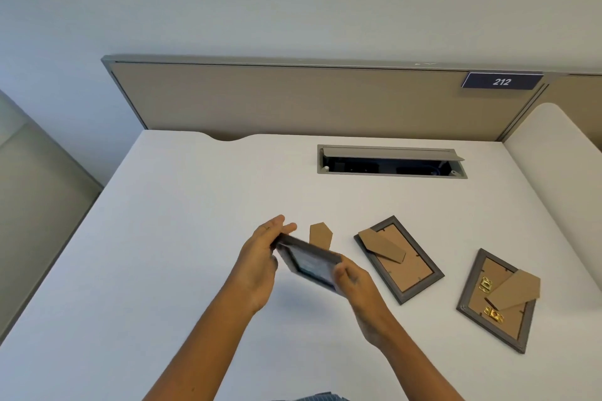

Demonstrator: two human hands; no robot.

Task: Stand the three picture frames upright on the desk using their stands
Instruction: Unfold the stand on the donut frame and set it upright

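A small grey picture frame [309,262] is held above the white desk [182,205], tilted with its glass side toward me. My left hand [260,264] grips its left end and my right hand [353,283] grips its lower right corner. Its brown cardboard stand [321,234] sticks out behind its top edge. A second grey frame [399,259] lies face down to the right, its stand folded out over the backing. A third frame [498,301] lies face down at the far right, with brass hangers and its stand sticking out to the right.
An open cable tray [391,163] is set into the desk at the back. A beige partition panel [293,98] with a "212" sign [501,81] runs along the far edge. The desk's left edge drops off to the floor.
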